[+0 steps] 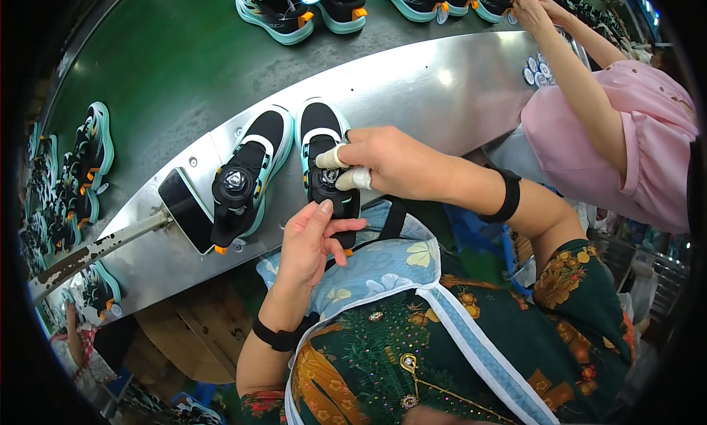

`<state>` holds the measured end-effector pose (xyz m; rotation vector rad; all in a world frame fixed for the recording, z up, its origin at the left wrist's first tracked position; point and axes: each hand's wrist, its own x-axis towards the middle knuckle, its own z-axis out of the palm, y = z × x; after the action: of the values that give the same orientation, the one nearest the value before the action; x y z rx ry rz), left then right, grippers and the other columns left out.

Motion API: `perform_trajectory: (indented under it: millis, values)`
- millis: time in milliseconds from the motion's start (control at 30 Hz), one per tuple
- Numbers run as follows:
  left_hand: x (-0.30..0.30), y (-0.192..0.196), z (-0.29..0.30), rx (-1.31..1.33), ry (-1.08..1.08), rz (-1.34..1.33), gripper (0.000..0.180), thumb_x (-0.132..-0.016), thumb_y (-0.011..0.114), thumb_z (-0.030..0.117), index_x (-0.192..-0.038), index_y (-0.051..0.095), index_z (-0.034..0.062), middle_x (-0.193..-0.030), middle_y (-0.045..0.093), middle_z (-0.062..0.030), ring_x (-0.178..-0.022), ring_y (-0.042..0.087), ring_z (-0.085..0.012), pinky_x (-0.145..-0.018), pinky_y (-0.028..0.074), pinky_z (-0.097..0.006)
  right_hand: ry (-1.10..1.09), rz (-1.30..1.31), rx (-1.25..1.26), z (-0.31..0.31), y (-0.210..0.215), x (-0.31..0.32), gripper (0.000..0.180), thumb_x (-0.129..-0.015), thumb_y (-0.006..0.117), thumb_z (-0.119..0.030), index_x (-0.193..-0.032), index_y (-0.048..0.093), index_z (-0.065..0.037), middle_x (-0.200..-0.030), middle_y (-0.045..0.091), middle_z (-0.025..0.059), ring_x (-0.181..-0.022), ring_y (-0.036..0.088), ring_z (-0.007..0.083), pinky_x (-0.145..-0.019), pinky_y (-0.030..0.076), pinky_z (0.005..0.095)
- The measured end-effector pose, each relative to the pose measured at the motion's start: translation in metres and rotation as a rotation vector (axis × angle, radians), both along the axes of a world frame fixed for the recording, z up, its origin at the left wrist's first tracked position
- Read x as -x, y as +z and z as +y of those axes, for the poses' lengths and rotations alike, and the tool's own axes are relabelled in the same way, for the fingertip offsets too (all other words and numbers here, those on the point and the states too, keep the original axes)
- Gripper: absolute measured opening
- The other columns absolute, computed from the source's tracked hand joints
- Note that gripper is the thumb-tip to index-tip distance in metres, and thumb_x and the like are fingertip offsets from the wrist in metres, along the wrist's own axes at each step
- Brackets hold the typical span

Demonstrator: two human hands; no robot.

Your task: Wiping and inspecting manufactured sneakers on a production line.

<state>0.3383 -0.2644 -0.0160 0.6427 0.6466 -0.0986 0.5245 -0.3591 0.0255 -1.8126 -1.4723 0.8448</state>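
Two black and mint-green sneakers stand side by side on the metal ledge, toes pointing away. My right hand (405,163), with pale covers on two fingers, has its fingertips closed around the round dial (325,177) on the right sneaker (321,123). My left hand (303,241) is at that shoe's heel end, thumb against the collar and other fingers apart; it holds nothing. Beside it, the left sneaker (269,141) sits untouched, its dial (235,180) facing up and an orange tab at its heel. My hands partly hide the right sneaker.
A black phone (187,210) lies on the metal ledge (420,86) near a worn metal bar (99,252). More sneakers (276,12) stand on the green surface (162,64). A co-worker in pink (589,123) handles shoes at the right, near round tags (538,71).
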Motion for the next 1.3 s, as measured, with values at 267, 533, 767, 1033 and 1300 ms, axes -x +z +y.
perform_trajectory:
  millis: [267,533,767,1033,1300]
  values:
    - [-0.006,0.001,-0.002,-0.088,-0.033,-0.001,0.028,-0.099,0.046,0.024,-0.1,0.055,-0.0024,-0.098,0.066,-0.0186,-0.079,0.069,-0.0213,-0.038,0.049,-0.024,-0.094,-0.38,-0.055,-0.005,-0.004,0.017,0.028,-0.078,0.069,-0.018,-0.103,0.063,-0.007,-0.074,0.054,0.0106,-0.069,0.059,0.0308,-0.059,0.046,0.04]
    - [-0.004,0.012,-0.008,-0.094,-0.068,0.059,0.044,-0.098,0.048,0.03,-0.117,0.048,-0.0093,-0.115,0.056,-0.0223,-0.089,0.067,-0.0314,-0.046,0.054,-0.031,0.061,-0.309,0.066,0.009,0.013,-0.025,0.034,-0.076,0.071,-0.021,-0.104,0.06,-0.004,-0.082,0.06,0.0163,-0.079,0.06,0.0369,-0.071,0.046,0.0426]
    - [0.049,0.067,0.022,-1.687,-0.09,0.022,0.015,-0.079,0.063,0.005,-0.093,0.064,0.0019,-0.094,0.062,-0.0112,-0.094,0.054,-0.031,-0.086,0.042,-0.039,-0.201,-0.139,-0.564,-0.015,0.09,-0.015,0.046,-0.089,0.064,-0.022,-0.131,0.053,-0.008,-0.105,0.063,0.0097,-0.077,0.06,0.0166,-0.07,0.05,0.0313]
    - [0.028,0.035,0.049,-1.832,-0.432,-0.045,0.07,-0.071,0.073,0.017,-0.135,0.047,0.0073,-0.103,0.054,-0.022,-0.097,0.05,-0.0387,-0.085,0.042,-0.046,-0.12,-0.025,-0.089,-0.022,-0.043,0.019,0.077,-0.08,0.071,-0.026,-0.147,0.032,-0.022,-0.099,0.05,0.0209,-0.092,0.048,0.0341,-0.086,0.042,0.0406]
    - [-0.019,0.034,0.091,-1.776,-0.295,0.343,0.046,-0.082,0.058,0.018,-0.126,0.054,0.0049,-0.113,0.063,-0.0195,-0.096,0.062,-0.0355,-0.074,0.051,-0.039,-0.063,-0.182,-0.166,0.037,-0.006,-0.073,0.038,-0.079,0.07,-0.022,-0.113,0.059,-0.009,-0.089,0.062,0.0198,-0.087,0.059,0.0396,-0.076,0.046,0.0453]
